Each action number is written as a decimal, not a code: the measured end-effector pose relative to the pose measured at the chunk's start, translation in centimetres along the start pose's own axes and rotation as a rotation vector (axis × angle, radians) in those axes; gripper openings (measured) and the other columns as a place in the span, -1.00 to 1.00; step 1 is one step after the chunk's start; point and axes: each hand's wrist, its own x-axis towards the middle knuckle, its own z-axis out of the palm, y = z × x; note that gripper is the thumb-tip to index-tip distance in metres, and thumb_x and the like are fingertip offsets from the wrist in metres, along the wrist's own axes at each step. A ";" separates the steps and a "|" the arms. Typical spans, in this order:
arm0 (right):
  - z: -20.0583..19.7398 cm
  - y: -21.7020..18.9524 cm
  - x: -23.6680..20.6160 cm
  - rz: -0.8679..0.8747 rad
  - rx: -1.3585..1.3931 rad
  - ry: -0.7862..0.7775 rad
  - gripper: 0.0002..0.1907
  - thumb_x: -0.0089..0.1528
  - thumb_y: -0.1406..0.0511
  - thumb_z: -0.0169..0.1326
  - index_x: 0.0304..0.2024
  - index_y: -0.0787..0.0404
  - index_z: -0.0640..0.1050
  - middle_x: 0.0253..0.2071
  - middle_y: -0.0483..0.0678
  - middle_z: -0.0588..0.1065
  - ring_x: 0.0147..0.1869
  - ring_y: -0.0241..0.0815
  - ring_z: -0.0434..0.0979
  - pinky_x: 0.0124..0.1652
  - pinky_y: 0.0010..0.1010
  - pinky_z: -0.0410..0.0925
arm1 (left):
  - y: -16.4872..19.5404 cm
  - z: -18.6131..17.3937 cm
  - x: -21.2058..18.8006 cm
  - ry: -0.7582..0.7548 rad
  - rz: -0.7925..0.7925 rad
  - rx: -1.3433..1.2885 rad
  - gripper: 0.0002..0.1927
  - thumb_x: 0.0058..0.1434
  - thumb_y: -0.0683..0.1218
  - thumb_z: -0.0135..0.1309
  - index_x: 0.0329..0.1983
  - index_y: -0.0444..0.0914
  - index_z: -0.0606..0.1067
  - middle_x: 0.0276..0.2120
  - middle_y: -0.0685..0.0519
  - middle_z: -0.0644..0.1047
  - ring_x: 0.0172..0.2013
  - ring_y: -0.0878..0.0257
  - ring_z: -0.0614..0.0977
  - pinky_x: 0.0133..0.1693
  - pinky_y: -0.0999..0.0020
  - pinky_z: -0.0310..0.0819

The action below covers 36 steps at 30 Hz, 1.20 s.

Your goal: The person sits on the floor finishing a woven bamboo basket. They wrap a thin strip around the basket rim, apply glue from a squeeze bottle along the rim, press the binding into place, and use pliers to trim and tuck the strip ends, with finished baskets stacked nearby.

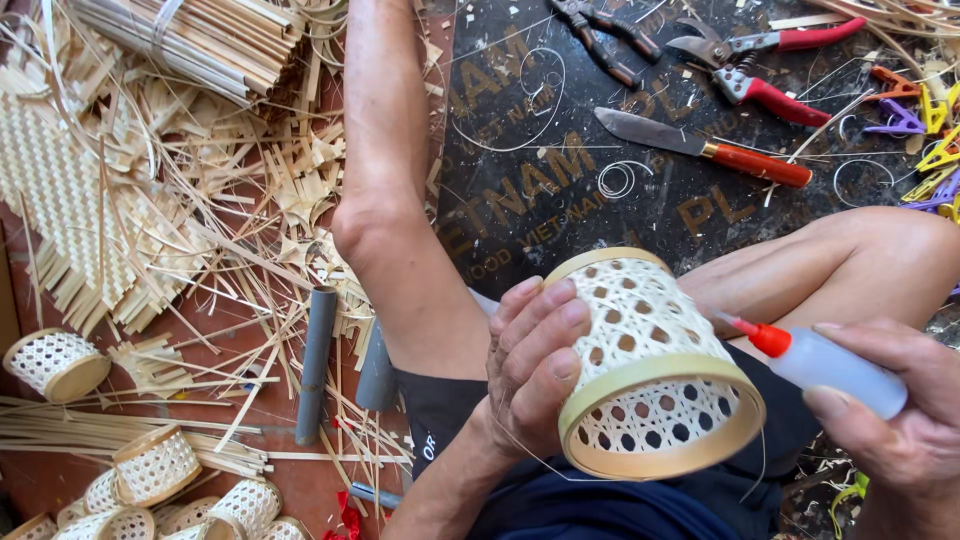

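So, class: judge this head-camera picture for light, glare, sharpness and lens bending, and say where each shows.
Head view: soft, even daylight with faint shadows; mild sheen on the knife blade and dark mat; the woven basket in the left hand is sharp; the glue bottle in the right hand is slightly soft; edges bow somewhat, as from a wide lens.

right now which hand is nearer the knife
Right. The right hand, holding the glue bottle, sits below the knife, slightly to its right. The left hand grips the basket farther off, down to the knife's left.
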 end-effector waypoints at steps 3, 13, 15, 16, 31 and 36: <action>-0.4 1.0 -0.7 0.025 -0.030 0.012 -0.51 0.00 0.37 0.24 -0.03 0.45 0.52 -0.31 0.14 0.58 -0.35 -0.15 0.61 -0.30 -0.47 0.47 | -0.1 -0.2 0.3 0.020 0.033 0.056 -0.44 0.41 -0.08 0.10 0.34 -0.26 0.13 0.22 -0.21 0.42 0.24 -0.10 0.48 0.30 -0.19 0.34; -0.9 0.9 -0.9 -0.020 -0.011 -0.074 -0.48 0.02 0.36 0.19 0.04 0.40 0.51 -0.17 0.16 0.57 -0.23 -0.15 0.64 -0.16 -0.43 0.49 | 0.0 -0.7 1.1 0.066 -0.171 -0.169 -0.08 0.27 -0.03 0.37 0.49 -0.19 0.02 0.31 -0.20 0.32 0.31 -0.05 0.45 0.29 0.00 0.41; -1.1 0.3 -1.4 0.084 0.100 -0.054 -0.49 0.04 0.35 0.15 0.05 0.41 0.48 -0.14 0.17 0.53 -0.16 -0.12 0.62 -0.05 -0.38 0.49 | 0.1 -1.0 1.5 0.087 -0.222 -0.183 0.01 0.18 -0.01 0.43 0.51 -0.18 0.01 0.30 -0.21 0.31 0.31 -0.07 0.45 0.29 0.00 0.42; -1.1 -0.1 -2.1 0.132 0.169 -0.012 -0.52 0.09 0.35 0.12 0.06 0.41 0.47 -0.16 0.18 0.50 -0.11 -0.09 0.59 0.02 -0.36 0.48 | 0.0 -1.1 1.7 0.065 -0.196 -0.203 0.02 0.19 -0.01 0.45 0.51 -0.17 0.01 0.32 -0.21 0.30 0.32 -0.06 0.45 0.30 0.01 0.42; 1.2 0.7 0.2 -0.135 -0.043 -0.111 -0.51 -0.04 0.36 0.25 -0.06 0.42 0.54 -0.30 0.13 0.58 -0.32 -0.16 0.63 -0.29 -0.47 0.46 | -1.0 0.9 2.9 0.147 -0.891 -0.703 0.13 -0.10 0.00 0.55 0.39 -0.39 0.10 0.21 -0.14 0.43 0.23 0.14 0.54 0.30 0.17 0.52; 3.1 -0.3 2.4 -0.254 -0.181 -0.161 -0.60 0.05 0.32 0.27 -0.09 0.40 0.59 -0.20 0.07 0.61 -0.20 -0.22 0.67 -0.14 -0.51 0.47 | -4.9 3.1 3.3 0.053 -1.153 -0.953 0.16 -0.17 -0.03 0.59 0.37 -0.41 0.10 0.16 -0.15 0.46 0.16 0.13 0.56 0.21 0.18 0.54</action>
